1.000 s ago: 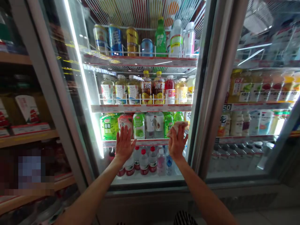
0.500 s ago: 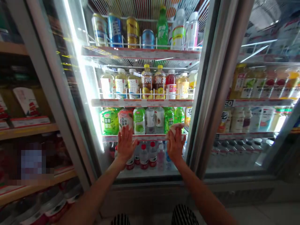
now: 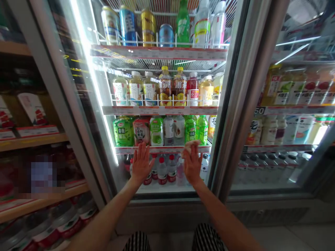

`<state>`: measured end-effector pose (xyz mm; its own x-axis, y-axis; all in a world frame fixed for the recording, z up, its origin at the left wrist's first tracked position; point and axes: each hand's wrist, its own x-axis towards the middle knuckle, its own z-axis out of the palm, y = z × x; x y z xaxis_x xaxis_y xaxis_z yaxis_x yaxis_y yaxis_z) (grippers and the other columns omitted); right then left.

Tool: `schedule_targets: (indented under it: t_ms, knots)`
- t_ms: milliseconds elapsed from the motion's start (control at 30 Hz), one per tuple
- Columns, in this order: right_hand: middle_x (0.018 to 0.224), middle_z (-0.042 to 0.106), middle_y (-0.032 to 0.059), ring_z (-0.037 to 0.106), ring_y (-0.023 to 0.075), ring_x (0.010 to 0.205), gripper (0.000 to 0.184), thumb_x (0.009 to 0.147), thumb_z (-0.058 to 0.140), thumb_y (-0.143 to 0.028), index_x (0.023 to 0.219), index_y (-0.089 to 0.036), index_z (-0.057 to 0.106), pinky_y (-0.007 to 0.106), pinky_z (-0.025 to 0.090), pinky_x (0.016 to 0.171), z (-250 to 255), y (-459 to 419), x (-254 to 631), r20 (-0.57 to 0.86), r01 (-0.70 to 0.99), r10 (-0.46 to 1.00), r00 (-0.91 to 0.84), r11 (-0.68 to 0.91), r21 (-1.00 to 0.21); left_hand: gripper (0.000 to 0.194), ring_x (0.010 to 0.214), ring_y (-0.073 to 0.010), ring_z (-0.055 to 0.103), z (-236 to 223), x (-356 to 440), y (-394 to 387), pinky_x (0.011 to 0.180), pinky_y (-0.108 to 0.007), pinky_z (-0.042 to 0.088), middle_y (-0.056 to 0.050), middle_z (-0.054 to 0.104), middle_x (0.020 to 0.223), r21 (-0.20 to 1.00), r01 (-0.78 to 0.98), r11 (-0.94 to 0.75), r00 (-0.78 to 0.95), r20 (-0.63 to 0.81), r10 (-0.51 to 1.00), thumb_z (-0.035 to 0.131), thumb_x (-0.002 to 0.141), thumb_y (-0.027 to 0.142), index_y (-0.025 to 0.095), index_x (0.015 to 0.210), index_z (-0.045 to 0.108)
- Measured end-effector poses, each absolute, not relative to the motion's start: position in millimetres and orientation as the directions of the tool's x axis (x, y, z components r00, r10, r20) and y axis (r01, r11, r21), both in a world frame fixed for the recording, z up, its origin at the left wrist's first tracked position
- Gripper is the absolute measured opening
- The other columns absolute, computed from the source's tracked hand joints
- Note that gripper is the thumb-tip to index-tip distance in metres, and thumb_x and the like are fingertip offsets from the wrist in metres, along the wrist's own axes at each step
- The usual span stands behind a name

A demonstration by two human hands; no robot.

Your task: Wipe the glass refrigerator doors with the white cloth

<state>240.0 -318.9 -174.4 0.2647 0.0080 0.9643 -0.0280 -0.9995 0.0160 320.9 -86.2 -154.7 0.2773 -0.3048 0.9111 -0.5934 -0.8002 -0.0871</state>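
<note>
My left hand [image 3: 141, 164] rests flat with its fingers spread against the glass door of a lit drinks fridge [image 3: 237, 104]. Through the glass behind it are the lower shelf's edge and red-capped bottles [image 3: 162, 171]. To its right, my right hand [image 3: 193, 166] presses a crumpled pale cloth [image 3: 187, 146] to the same pane, fingers over the cloth. Just above that hand, behind the glass, stand green bottles [image 3: 190, 129] on a shelf. The palm sides of both hands are hidden.
Cans [image 3: 148, 28] and bottled teas [image 3: 164, 87] fill the upper shelves behind the glass. A second fridge door [image 3: 277, 195] is on the right, past a metal frame. Wooden shelves [image 3: 34, 140] with bottles stand at the left. My striped knees [image 3: 209, 238] are below.
Both hands have moved down the glass relative to the shelves. My right hand with the cloth has also shifted left. The view has tilted downward, showing more of my knees.
</note>
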Motion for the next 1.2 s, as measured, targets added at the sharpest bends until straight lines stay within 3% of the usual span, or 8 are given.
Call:
schedule_targets:
  t_ms: [133, 367, 600, 667, 833, 900, 1067, 1200]
  knots:
    - [0.144, 0.035, 0.0039, 0.016, 0.0195, 0.138, 0.044, 0.081, 0.047, -0.016, 0.124, -0.027, 0.049, 0.047, 0.003, 0.112, -180.1, -292.9, 250.1, 0.893, 0.143, 0.28, 0.353, -0.959, 0.244, 0.069, 0.137, -0.0248, 0.014, -157.2, 319.5, -81.0, 0.11, -0.046, 0.021, -0.013, 0.021, 0.146, -0.122, -0.573, -0.81, 0.278, 0.901, -0.333, 0.047, 0.085, 0.035, 0.016, 0.142, 0.013]
    - [0.148, 0.022, 0.0157, 0.017, 0.0282, 0.137, 0.046, 0.085, 0.041, -0.019, 0.13, -0.016, 0.043, 0.054, 0.019, 0.106, -183.8, -363.3, 222.8, 0.972, -0.151, -0.131, 0.192, -0.983, -0.103, 0.071, 0.137, -0.0249, 0.015, -174.1, 318.0, -74.3, 0.109, -0.045, 0.022, -0.015, 0.023, 0.145, -0.156, -0.555, -0.817, 0.285, 0.887, -0.363, 0.047, 0.085, 0.032, 0.015, 0.143, 0.01]
    - [0.142, 0.038, 0.0028, 0.012, 0.0188, 0.139, 0.043, 0.083, 0.046, -0.017, 0.124, -0.027, 0.049, 0.047, 0.003, 0.112, -183.1, -282.9, 253.0, 0.855, 0.191, 0.35, 0.382, -0.935, 0.298, 0.062, 0.137, -0.0243, 0.015, -177.7, 315.8, -69.0, 0.111, -0.045, 0.02, -0.013, 0.023, 0.146, -0.135, -0.556, -0.82, 0.34, 0.863, -0.373, 0.044, 0.086, 0.032, 0.014, 0.14, 0.022]
    - [0.143, 0.037, 0.0045, 0.014, 0.0182, 0.139, 0.043, 0.084, 0.045, -0.017, 0.125, -0.026, 0.048, 0.048, 0.002, 0.112, -179.2, -300.6, 246.5, 0.883, 0.149, 0.309, 0.352, -0.95, 0.274, 0.06, 0.137, -0.0245, 0.015, -179.7, 315.4, -61.2, 0.11, -0.045, 0.019, -0.013, 0.023, 0.146, -0.123, -0.531, -0.839, 0.368, 0.858, -0.359, 0.044, 0.086, 0.031, 0.013, 0.14, 0.024]
    - [0.147, 0.024, 0.0144, 0.019, 0.0259, 0.137, 0.045, 0.086, 0.04, -0.019, 0.13, -0.018, 0.043, 0.054, 0.012, 0.108, -176.2, -352.4, 228.7, 0.98, -0.107, -0.063, 0.187, -0.993, -0.044, 0.06, 0.137, -0.0262, 0.014, -189.1, 314.6, -46.1, 0.109, -0.047, 0.02, -0.017, 0.022, 0.146, -0.057, -0.491, -0.869, 0.396, 0.874, -0.281, 0.043, 0.086, 0.032, 0.01, 0.139, 0.025]
    - [0.147, 0.026, 0.0135, 0.017, 0.0252, 0.138, 0.043, 0.085, 0.041, -0.018, 0.128, -0.018, 0.045, 0.052, 0.012, 0.109, -178.4, -333.3, 234.9, 0.978, -0.077, -0.023, 0.208, -0.997, -0.007, 0.062, 0.137, -0.0264, 0.012, -191.6, 314.2, -45.7, 0.109, -0.047, 0.021, -0.017, 0.022, 0.146, -0.049, -0.494, -0.868, 0.401, 0.873, -0.277, 0.043, 0.086, 0.033, 0.009, 0.139, 0.023]
    - [0.143, 0.037, 0.0017, 0.013, 0.0179, 0.139, 0.044, 0.084, 0.044, -0.017, 0.126, -0.026, 0.047, 0.046, 0.002, 0.112, -177.1, -267.6, 256.3, 0.839, 0.187, 0.386, 0.384, -0.922, 0.339, 0.063, 0.137, -0.0258, 0.013, -189.6, 312.7, -43.2, 0.109, -0.047, 0.02, -0.017, 0.022, 0.146, -0.056, -0.515, -0.856, 0.403, 0.865, -0.299, 0.043, 0.086, 0.032, 0.01, 0.14, 0.02]
    - [0.146, 0.029, 0.0066, 0.016, 0.0193, 0.138, 0.046, 0.084, 0.042, -0.017, 0.129, -0.024, 0.043, 0.05, 0.002, 0.111, -167.6, -304.2, 245.7, 0.929, 0.064, 0.185, 0.322, -0.983, 0.173, 0.062, 0.137, -0.0265, 0.015, -187.5, 314.0, -32.5, 0.109, -0.049, 0.02, -0.017, 0.022, 0.146, 0.007, -0.478, -0.878, 0.435, 0.87, -0.23, 0.042, 0.086, 0.032, 0.01, 0.14, 0.021]
